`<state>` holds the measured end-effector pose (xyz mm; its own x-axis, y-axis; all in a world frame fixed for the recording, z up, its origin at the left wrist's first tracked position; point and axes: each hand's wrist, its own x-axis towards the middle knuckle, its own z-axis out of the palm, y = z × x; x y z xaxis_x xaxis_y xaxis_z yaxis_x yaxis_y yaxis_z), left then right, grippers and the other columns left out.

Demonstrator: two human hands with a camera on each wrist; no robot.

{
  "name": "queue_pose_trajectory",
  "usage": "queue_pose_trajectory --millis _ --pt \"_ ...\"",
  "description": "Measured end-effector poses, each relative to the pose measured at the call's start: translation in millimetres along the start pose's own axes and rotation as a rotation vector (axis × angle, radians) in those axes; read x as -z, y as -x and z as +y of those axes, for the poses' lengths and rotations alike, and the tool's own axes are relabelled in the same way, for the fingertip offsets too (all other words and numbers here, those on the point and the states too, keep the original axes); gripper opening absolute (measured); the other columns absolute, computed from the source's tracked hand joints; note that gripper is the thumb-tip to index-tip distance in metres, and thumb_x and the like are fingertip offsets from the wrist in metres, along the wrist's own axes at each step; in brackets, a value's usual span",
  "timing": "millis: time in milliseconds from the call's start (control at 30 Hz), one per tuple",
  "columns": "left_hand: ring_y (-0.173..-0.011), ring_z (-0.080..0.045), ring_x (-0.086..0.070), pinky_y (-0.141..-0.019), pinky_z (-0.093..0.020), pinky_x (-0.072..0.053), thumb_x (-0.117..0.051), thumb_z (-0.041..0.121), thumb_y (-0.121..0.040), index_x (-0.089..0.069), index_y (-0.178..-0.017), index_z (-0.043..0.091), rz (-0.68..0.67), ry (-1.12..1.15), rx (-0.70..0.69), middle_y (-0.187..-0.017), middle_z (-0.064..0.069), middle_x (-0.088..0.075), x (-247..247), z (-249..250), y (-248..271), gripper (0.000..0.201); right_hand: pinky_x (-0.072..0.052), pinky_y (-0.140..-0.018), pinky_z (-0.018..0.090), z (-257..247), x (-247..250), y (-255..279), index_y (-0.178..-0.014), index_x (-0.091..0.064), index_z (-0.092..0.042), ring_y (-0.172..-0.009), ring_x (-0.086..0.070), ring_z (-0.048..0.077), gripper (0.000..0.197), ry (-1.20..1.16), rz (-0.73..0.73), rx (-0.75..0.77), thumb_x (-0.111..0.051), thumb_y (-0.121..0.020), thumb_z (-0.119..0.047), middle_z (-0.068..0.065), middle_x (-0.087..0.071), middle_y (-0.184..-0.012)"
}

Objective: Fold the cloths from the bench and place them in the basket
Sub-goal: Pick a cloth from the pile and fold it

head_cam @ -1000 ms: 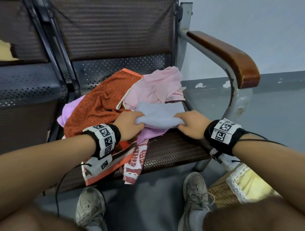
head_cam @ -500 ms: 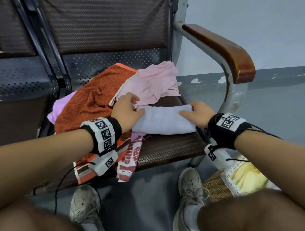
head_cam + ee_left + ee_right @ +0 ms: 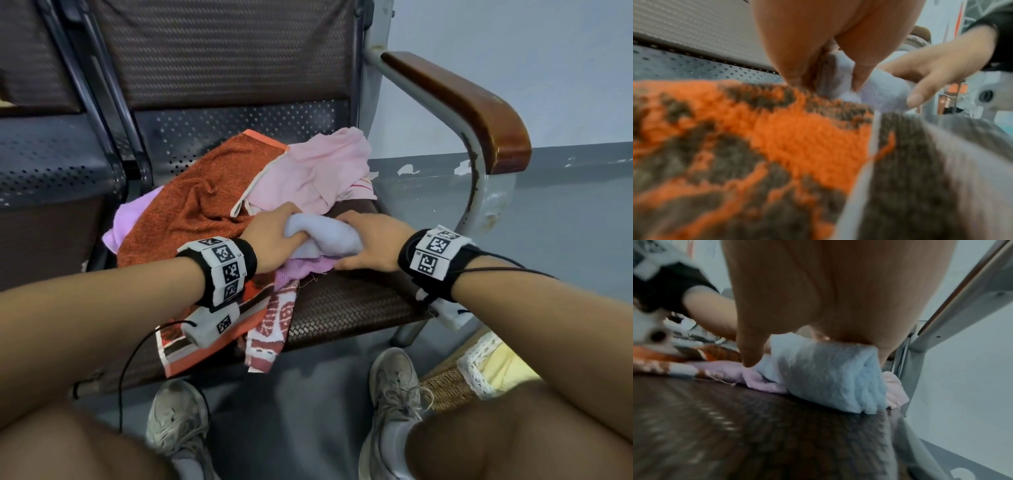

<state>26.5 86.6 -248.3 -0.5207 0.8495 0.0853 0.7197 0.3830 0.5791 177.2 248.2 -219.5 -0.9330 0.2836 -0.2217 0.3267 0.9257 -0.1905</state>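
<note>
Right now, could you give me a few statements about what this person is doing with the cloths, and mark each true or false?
1. Both hands hold the pale blue cloth. True: left hand and right hand grip its ends.
2. The blue cloth is already in the basket. False: it is on the bench seat.
3. An orange towel lies on the seat. True.
4. The basket stands on the bench. False: it is on the floor by the right foot.
5. The pink cloth is neatly folded. False: it lies crumpled.
</note>
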Motion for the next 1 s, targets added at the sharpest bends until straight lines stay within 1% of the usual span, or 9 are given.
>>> queue_pose_trajectory --millis 100,167,233,300,400,500,633,767,1000 --pt "-0.085 -0.016 -0.063 -0.069 -0.027 -0.043 -0.064 0.038 -0.089 -0.058 -0.105 0.025 0.107 0.147 -0.006 -0.091 0.007 -0.067 11.3 6.3 3.3 0.022 -0.039 -0.076 0.028 -6.7 18.7 3.7 -0.126 -0.056 -0.023 -0.104 -0.063 0.028 0.052 0.012 0.081 -0.033 -0.068 -0.082 -0.047 0.003 -0.067 -0.115" --pt "-0.081 -0.009 -0.063 -0.066 -0.022 -0.043 -0.070 0.045 -0.084 -0.058 -0.105 0.029 0.202 0.244 0.026 -0.089 0.011 -0.067 23.2 11.5 7.0 0.029 -0.045 -0.084 0.031 -15.0 29.6 13.0 -0.122 -0.061 -0.019 -0.104 -0.062 0.027 0.039 -0.155 0.038 -0.027 -0.066 -0.087 -0.035 0.005 -0.068 -0.115" --pt "-0.090 -0.012 -0.066 -0.075 -0.028 -0.053 -0.076 0.052 -0.079 -0.057 -0.116 0.024 0.247 0.477 0.125 -0.102 0.005 -0.069 36.6 17.4 9.2 0.051 -0.048 -0.092 0.034 -25.9 40.0 26.5 -0.121 -0.063 -0.017 -0.105 -0.063 0.024 0.032 -0.374 0.049 -0.041 -0.066 -0.090 -0.027 0.004 -0.068 -0.115" --pt "-0.112 -0.027 -0.064 -0.098 -0.043 -0.051 -0.079 0.059 -0.070 -0.055 -0.130 0.008 0.167 0.807 0.265 -0.123 -0.013 -0.066 52.0 27.4 16.0 0.082 -0.048 -0.095 0.034 -35.9 50.6 39.2 -0.124 -0.063 -0.016 -0.108 -0.062 0.022 0.033 -0.523 0.105 -0.059 -0.066 -0.092 -0.021 0.004 -0.068 -0.118" --pt "-0.108 -0.029 -0.064 -0.098 -0.039 -0.048 -0.076 0.066 -0.065 -0.063 -0.127 0.012 -0.091 1.064 0.387 -0.125 -0.017 -0.067 63.4 41.6 38.9 0.083 -0.047 -0.102 0.037 -47.9 66.1 58.0 -0.127 -0.061 -0.015 -0.112 -0.062 0.022 0.034 -0.717 0.138 -0.078 -0.065 -0.093 -0.017 0.002 -0.067 -0.121" --pt "-0.103 -0.025 -0.069 -0.094 -0.036 -0.053 -0.071 0.059 -0.081 -0.067 -0.120 0.016 -0.235 1.062 0.345 -0.112 -0.010 -0.074 54.2 68.1 51.2 0.059 -0.048 -0.104 0.044 -43.8 74.6 78.5 -0.130 -0.059 -0.014 -0.114 -0.064 0.026 0.038 -0.919 0.134 -0.107 -0.064 -0.093 -0.014 0.007 -0.068 -0.123" --pt "-0.108 -0.024 -0.070 -0.105 -0.047 -0.048 -0.062 0.038 -0.094 -0.068 -0.119 0.013 -0.123 1.071 0.210 -0.114 -0.004 -0.074 22.9 126.1 33.1 0.036 -0.057 -0.087 0.037 -9.0 72.7 119.9 -0.128 -0.058 -0.017 -0.105 -0.070 0.021 0.034 -1.155 0.169 -0.195 -0.061 -0.095 -0.025 0.004 -0.072 -0.118" --pt "-0.113 -0.023 -0.067 -0.106 -0.046 -0.047 -0.061 0.048 -0.088 -0.063 -0.127 0.016 -0.276 0.930 0.017 -0.122 -0.003 -0.071 -33.8 208.9 20.9 0.050 -0.058 -0.074 0.029 51.4 51.7 183.0 -0.125 -0.062 -0.031 -0.097 -0.073 0.014 0.032 -1.245 0.291 -0.398 -0.056 -0.096 -0.045 -0.006 -0.075 -0.112" --pt "-0.105 -0.027 -0.070 -0.100 -0.045 -0.052 -0.072 0.044 -0.082 -0.065 -0.121 0.009 -0.672 0.827 0.108 -0.115 -0.009 -0.072 -197.0 324.6 26.3 0.053 -0.056 -0.067 0.029 151.7 -36.0 312.7 -0.127 -0.061 -0.029 -0.092 -0.072 0.016 0.032 -1.416 0.580 -0.888 -0.051 -0.100 -0.042 -0.001 -0.074 -0.113"
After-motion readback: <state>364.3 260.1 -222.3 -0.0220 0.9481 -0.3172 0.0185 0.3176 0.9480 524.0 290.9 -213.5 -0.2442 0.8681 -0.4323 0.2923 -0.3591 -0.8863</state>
